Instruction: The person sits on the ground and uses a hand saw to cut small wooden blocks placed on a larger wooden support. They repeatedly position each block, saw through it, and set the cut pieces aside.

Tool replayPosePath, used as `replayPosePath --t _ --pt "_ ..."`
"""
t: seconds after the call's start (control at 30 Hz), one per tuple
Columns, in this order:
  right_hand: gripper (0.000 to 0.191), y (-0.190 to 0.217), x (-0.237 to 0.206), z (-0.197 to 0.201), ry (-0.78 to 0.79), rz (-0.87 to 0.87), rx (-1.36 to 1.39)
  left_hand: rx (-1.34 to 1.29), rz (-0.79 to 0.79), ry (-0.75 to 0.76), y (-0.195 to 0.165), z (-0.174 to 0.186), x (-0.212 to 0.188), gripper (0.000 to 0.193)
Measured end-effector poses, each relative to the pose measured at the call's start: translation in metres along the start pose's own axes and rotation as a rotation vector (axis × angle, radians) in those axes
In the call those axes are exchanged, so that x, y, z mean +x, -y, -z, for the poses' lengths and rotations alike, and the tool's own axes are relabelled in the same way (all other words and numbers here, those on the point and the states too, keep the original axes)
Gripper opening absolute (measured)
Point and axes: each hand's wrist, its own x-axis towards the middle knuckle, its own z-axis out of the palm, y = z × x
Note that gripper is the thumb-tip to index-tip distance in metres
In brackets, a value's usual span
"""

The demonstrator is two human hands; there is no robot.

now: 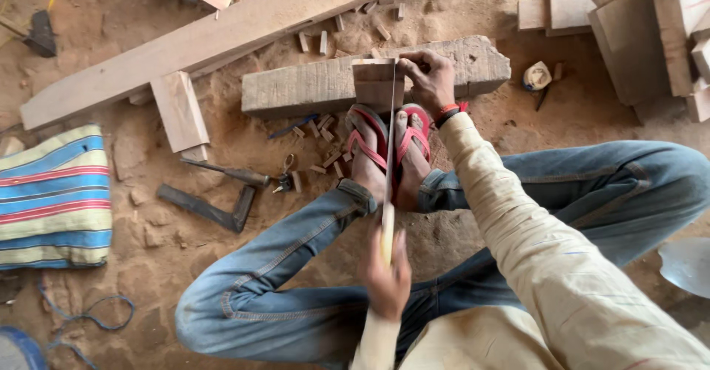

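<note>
Left hand (385,277) has its fingers wrapped tight on the pale handle of a thin-bladed handsaw (390,155), blade running away from them into a small square-cut wooden block (376,81). Right hand (430,80) fingers curl over that block's top edge, just behind red-strapped sandals (392,140).

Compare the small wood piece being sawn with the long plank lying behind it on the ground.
The small wood piece stands upright against a thick timber block, steadied by the right hand; the long plank lies flat and slanted on the sandy ground, untouched. The piece is short and squarish; the plank is long and narrow. A saw blade, held by the left hand, meets the piece; nothing cuts the plank. Both are pale, unfinished wood.
</note>
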Motion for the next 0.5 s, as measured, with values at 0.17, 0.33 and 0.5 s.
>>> replayPosePath --t 0.17,0.33,0.5 --pt "0.024 -0.009 -0.008 0.006 0.053 -0.059 0.13 -0.195 -0.315 -0.184 -0.005 -0.036 0.074 0.035" --pt "0.055 -0.016 -0.035 -0.002 0.084 0.075 0.057 -0.304 -0.337 -0.219 0.017 -0.024 0.083 0.038" --pt "0.057 -0.015 -0.029 -0.015 0.146 -0.043 -0.309 -0.139 -0.211 -0.244 0.046 -0.001 0.029 0.04"
